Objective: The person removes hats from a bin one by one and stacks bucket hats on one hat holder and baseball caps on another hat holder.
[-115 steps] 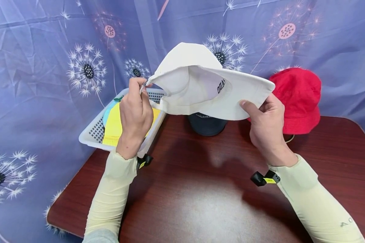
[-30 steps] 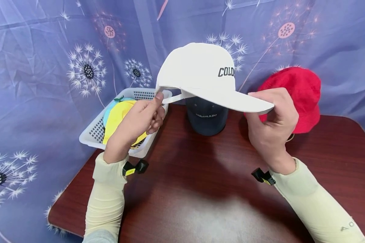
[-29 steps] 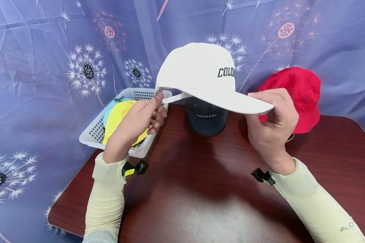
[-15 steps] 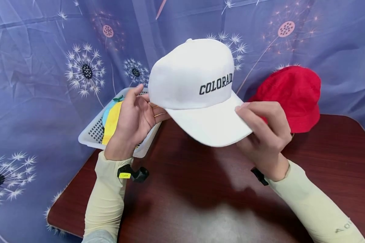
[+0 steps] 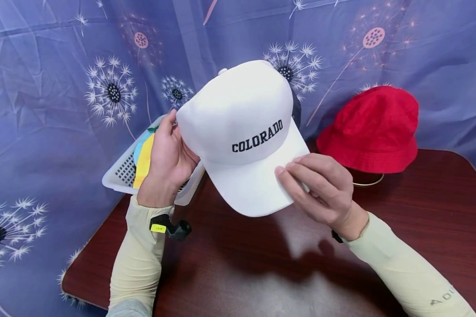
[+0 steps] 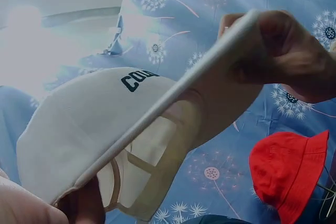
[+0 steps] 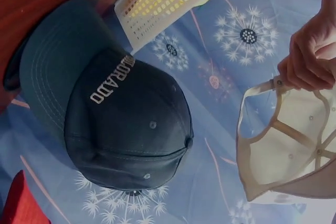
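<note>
A white baseball cap (image 5: 238, 114) with black COLORADO lettering is held up over the table, its front facing the head camera and its brim sloping down. My right hand (image 5: 325, 187) pinches the brim's right edge. At the cap's left side is my left hand (image 5: 168, 154), thumb outside; its fingers are largely hidden behind the cap in the head view. The right wrist view shows the left hand (image 7: 315, 56) with fingers curled over the cap's back edge near the strap. A navy cap (image 7: 131, 114) with the same lettering stands behind, mostly covered by the white one in the head view.
A red bucket hat (image 5: 377, 132) sits on a thin ring-based stand (image 5: 377, 181) at right. At left, a white plastic basket (image 5: 113, 180) holds a yellow hat (image 5: 143, 160) and something light blue (image 5: 138, 152). A dandelion-print curtain (image 5: 230, 35) backs the dark wood table (image 5: 242, 268).
The white cap has turned from underside to side to front-facing, its brim swinging down and left with my right hand. My left hand has turned, palm now showing. The navy cap became mostly hidden.
</note>
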The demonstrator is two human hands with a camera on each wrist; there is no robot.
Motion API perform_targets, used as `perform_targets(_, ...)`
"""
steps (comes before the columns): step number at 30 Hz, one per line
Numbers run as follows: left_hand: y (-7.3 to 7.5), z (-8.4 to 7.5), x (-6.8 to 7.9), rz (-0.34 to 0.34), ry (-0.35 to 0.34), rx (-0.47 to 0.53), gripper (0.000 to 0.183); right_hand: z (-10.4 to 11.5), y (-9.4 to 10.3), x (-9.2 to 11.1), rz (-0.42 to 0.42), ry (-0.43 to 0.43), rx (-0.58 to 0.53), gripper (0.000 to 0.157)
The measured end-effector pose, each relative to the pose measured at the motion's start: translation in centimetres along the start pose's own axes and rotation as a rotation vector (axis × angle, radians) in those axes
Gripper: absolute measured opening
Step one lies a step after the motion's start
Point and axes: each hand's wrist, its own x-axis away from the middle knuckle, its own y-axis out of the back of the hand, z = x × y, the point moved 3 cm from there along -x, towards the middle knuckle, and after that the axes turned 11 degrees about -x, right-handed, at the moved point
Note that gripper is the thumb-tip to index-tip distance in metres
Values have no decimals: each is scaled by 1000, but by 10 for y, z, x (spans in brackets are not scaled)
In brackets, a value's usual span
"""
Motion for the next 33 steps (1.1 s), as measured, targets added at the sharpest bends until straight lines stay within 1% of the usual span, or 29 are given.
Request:
perform_targets(2, 1, 0, -1, -28, -14, 2, 50, 1, -1, 3, 20, 46, -4, 14)
perform_targets(4, 2, 0, -2, -53, -29, 15, 47, 1, -1, 5, 37, 72, -10, 15)
perform_targets(7, 4, 0, -2, -97, -54, -1, 44, 3, 0, 7, 76, 105, -15, 14)
perform_targets(11, 4, 1, -1, -130, -48, 15, 43, 4, -3, 8, 117, 143, -40, 15)
perform_targets(14, 4, 1, 0, -146, -37, 47, 40, 4, -4, 9, 141, 142, -70, 15)
perform_targets(16, 4, 1, -1, -161, -40, 49, 37, 4, -4, 11, 150, 135, -96, 15)
perform_targets(18, 3, 1, 0, -160, -44, 58, 35, 3, -4, 14, 155, 121, -118, 14)
perform_targets(21, 0, 1, 1, -137, -73, 42, 34, 1, -4, 20, 156, 92, -143, 12)
perform_targets(28, -6, 0, 2, 32, -177, 75, 36, -3, -1, 33, 200, 10, -166, 6)
perform_targets(30, -6, 0, 2, 49, -195, 61, 37, -4, -2, 36, 217, -9, -175, 5)
perform_targets(33, -6, -1, 2, 52, -244, 20, 35, -6, -2, 39, 237, -57, -194, 7)
